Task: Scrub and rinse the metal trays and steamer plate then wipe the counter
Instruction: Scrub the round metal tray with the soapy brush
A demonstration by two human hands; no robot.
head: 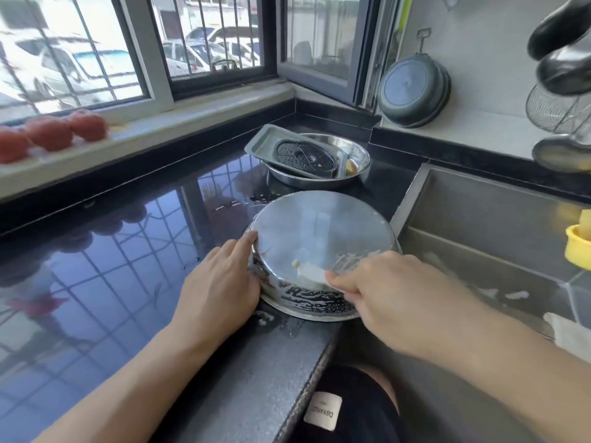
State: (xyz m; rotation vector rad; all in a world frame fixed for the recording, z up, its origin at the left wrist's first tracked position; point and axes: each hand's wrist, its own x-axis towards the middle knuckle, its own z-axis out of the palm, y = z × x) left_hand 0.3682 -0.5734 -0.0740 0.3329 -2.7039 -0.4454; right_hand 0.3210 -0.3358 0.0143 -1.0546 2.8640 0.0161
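An upturned round metal tray [319,247] sits at lower centre of the frame on the black counter [112,266], its rim overhanging the counter's front edge and nearly reaching the steel sink [479,225] at right. The left hand [220,282] braces the tray's left wall, fingers straight against it. The right hand [393,295] pinches a pale scrubbing pad [311,273] on the tray's soapy near side. Behind, toward upper centre, a second round metal basin [348,169] holds a tilted rectangular tray [265,143] and the perforated steamer plate [305,155]; a narrow wet strip of counter separates it from the upturned tray. Left of both, the counter runs open to the windowsill, where tomatoes [51,134] line the upper left.
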